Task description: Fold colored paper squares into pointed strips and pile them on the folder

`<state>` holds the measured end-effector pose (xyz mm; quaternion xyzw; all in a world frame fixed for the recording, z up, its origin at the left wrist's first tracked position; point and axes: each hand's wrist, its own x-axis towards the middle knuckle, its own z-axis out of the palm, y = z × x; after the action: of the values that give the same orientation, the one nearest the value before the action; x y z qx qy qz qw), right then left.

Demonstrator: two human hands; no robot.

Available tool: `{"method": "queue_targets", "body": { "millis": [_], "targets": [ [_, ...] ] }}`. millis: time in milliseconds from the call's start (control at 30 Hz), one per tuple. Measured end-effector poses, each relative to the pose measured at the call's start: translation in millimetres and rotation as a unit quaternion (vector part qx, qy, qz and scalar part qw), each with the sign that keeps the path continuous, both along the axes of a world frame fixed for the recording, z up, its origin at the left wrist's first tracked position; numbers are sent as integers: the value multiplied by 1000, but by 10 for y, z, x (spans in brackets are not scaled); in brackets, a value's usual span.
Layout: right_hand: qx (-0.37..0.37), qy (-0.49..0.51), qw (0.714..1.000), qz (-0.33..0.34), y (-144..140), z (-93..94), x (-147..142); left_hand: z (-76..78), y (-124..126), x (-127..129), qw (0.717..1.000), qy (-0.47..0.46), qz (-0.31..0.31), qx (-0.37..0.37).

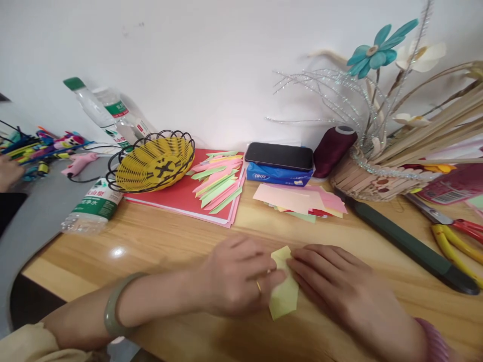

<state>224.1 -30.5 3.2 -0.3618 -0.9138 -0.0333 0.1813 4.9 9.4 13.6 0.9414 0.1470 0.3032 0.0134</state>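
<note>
Angular pale-green paper [285, 299] touches left hand [236, 281], fingers curled, at ten o'clock; right hand [347, 291], fingers straight, at two. Grip unclear.

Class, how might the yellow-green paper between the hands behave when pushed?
The yellow-green paper looks thin, so it is probably very light. Its slanted corners look folded, so it may be stiffer than a single layer. Its flat shape suggests sliding rather than rolling.
</note>
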Motion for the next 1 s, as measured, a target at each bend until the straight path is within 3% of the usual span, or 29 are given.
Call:
{"method": "queue_targets", "body": {
  "millis": [167,333,700,833,1000],
  "targets": [
    [10,3,998,-60,-55,0,-48,-30,-156,2,994,108,2,30],
    [-45,43,996,-64,-39,14,22,-54,-123,-48,992,95,43,69],
    [-36,24,998,-35,4,10,60,-130,-38,-118,993,95,58,47],
    [-58,32,998,-16,1,-15,71,-132,15,-97,994,77,78,-4],
    [-129,92,986,-51,5,-64,61,-112,54,-46,981,18,106,-159]
  ]
}}
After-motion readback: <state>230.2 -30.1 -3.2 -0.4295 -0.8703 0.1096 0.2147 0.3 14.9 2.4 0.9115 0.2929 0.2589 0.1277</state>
